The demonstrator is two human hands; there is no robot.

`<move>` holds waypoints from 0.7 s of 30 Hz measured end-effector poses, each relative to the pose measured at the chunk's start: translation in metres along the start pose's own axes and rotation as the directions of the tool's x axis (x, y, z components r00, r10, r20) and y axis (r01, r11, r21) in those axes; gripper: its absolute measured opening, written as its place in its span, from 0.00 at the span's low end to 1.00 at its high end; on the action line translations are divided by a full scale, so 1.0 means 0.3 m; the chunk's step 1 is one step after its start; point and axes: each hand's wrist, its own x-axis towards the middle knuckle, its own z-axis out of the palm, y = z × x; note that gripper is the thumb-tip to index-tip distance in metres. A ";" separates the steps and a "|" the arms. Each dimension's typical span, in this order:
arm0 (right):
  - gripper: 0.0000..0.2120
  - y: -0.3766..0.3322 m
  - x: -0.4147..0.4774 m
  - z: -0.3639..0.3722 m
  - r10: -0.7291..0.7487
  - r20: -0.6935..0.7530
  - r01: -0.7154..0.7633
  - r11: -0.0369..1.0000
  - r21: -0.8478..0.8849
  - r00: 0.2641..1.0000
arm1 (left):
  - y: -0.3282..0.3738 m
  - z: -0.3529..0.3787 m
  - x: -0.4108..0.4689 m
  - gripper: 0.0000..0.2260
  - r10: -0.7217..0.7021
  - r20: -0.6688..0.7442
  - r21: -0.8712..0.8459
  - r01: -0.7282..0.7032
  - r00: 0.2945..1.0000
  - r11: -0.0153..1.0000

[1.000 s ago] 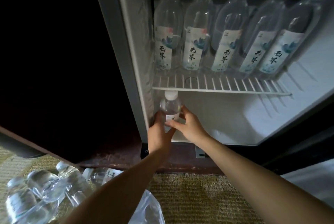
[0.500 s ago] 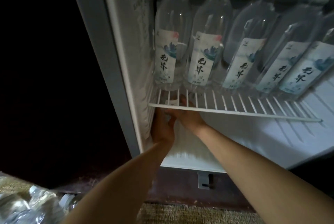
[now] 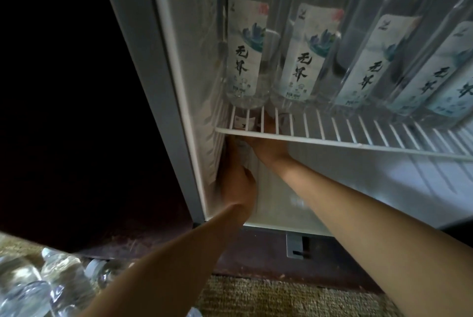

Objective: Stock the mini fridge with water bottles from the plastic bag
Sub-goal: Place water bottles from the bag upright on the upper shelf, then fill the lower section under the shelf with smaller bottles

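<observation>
Both my hands reach into the open mini fridge [image 3: 176,112], under the white wire shelf [image 3: 332,141], at its far left corner. My left hand [image 3: 236,183] and my right hand [image 3: 268,145] are shut on one water bottle [image 3: 244,154]. Its label and top show through the shelf bars; most of it is hidden by my hands. Several labelled water bottles [image 3: 245,50] stand in a row on the shelf above. More bottles lie in the clear plastic bag [image 3: 33,288] at the lower left on the floor.
The fridge's white floor [image 3: 384,188] stretches to the right of my hands. A metal hinge bracket [image 3: 297,245] sits below the fridge's front edge. Woven carpet [image 3: 268,298] covers the floor. Dark cabinet space lies to the left.
My view has moved closer to the fridge. Both hands have pushed the bottle deeper under the wire shelf into the left corner, so the shelf now hides most of it.
</observation>
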 end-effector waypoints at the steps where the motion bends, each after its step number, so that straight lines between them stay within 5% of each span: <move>1: 0.21 -0.001 0.003 -0.005 0.002 0.018 -0.002 1.000 0.012 1.000 | 0.002 -0.004 -0.004 0.32 -0.002 0.011 0.002 0.002 1.000 1.000; 8: 0.21 -0.014 0.003 -0.016 0.077 0.076 -0.083 0.993 0.080 0.994 | 0.015 -0.021 -0.023 0.37 0.014 0.037 0.034 -0.015 0.999 0.999; 13: 0.07 0.025 -0.098 -0.008 0.248 0.139 -0.273 0.939 0.207 0.959 | -0.007 -0.029 -0.044 0.34 0.030 0.089 0.057 -0.035 0.996 0.998; 16: 0.26 0.034 -0.179 -0.017 0.339 0.102 -0.354 0.892 0.282 0.935 | -0.023 -0.050 -0.077 0.31 0.076 0.102 0.077 -0.084 0.992 0.993; 21: 0.23 0.035 -0.342 -0.011 0.336 0.071 -0.341 0.881 0.328 0.939 | -0.046 -0.176 -0.210 0.30 0.096 0.193 -0.033 -0.091 0.977 0.995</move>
